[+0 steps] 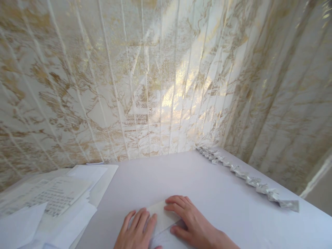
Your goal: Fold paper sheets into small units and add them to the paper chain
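Note:
A small piece of white paper lies on the white table near the bottom centre, with an edge or fold running across it. My left hand rests over its left side, fingers stretched out and slightly apart; its thumb is mostly cut off by the frame's lower edge. From the right, my right hand lays its fingertips on the paper's upper right part. Its thumb is apart from the fingers, near the lower edge of the paper. Both hands are open and press on the paper rather than grip it.
Loose paper sheets, some printed, are piled on the left of the table. Along the right edge runs a row of several small folded paper pieces. A patterned curtain hangs behind the table and along its right side.

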Motion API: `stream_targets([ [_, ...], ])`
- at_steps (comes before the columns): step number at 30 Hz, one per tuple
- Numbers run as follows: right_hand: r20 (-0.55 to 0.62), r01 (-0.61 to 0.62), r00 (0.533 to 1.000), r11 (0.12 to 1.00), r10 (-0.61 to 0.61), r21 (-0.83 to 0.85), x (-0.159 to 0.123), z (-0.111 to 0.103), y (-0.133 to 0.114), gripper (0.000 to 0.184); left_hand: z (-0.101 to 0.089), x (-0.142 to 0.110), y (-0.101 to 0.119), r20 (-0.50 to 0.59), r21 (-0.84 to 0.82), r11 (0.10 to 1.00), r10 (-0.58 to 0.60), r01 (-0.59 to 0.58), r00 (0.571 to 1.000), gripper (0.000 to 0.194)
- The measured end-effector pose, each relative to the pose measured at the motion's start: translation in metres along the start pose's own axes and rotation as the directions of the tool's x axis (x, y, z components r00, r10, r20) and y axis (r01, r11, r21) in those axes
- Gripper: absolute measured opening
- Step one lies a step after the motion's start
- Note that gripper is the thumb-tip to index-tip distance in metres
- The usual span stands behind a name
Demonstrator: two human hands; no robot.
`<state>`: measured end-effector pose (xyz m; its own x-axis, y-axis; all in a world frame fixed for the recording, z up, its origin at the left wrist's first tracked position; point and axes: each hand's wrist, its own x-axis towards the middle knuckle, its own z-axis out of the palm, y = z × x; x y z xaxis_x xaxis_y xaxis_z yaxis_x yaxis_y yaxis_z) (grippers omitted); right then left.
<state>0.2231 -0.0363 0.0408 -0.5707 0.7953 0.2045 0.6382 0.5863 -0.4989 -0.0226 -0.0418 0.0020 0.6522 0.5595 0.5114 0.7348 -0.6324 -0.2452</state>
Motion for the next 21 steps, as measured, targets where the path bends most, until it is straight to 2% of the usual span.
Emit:
stream_targets([
  [1,-0.012,0.02,1.0,1.0,-0.02,-0.003,0.001,0.003,0.001,0.042,-0.002,0.007,0.003,0.037,-0.028,0.998,-0.047,0.048,0.998,0.042],
  [3,-0.018,0.046,0.999,0.999,-0.047,-0.02,0.002,0.008,0.003,0.04,-0.004,0.02,0.013,0.131,-0.096,0.992,-0.066,0.079,0.989,0.026],
  [5,-0.01,0.055,0.998,0.997,-0.055,-0.045,0.003,0.01,0.004,0.04,-0.002,0.03,0.024,0.198,-0.095,0.986,-0.117,0.138,0.973,0.012],
  [9,0.018,0.047,0.999,0.994,-0.045,-0.097,0.003,0.007,0.003,0.04,0.005,0.034,0.035,0.236,-0.045,0.987,-0.139,0.154,0.962,0.023],
  [14,0.031,0.078,0.997,0.99,-0.074,-0.121,0.007,0.003,0.0,0.034,0.002,0.036,0.027,0.247,-0.07,0.979,-0.17,0.193,0.954,0.039],
  [18,-0.025,0.126,0.991,0.98,-0.131,-0.156,0.012,0.003,0.003,0.019,-0.007,0.034,0.017,0.259,-0.129,0.971,-0.165,0.203,0.952,0.034],
  [21,-0.052,0.133,0.988,0.978,-0.143,-0.162,0.015,0.003,0.006,0.018,-0.009,0.028,0.016,0.248,-0.182,0.97,-0.111,0.159,0.962,0.02],
])
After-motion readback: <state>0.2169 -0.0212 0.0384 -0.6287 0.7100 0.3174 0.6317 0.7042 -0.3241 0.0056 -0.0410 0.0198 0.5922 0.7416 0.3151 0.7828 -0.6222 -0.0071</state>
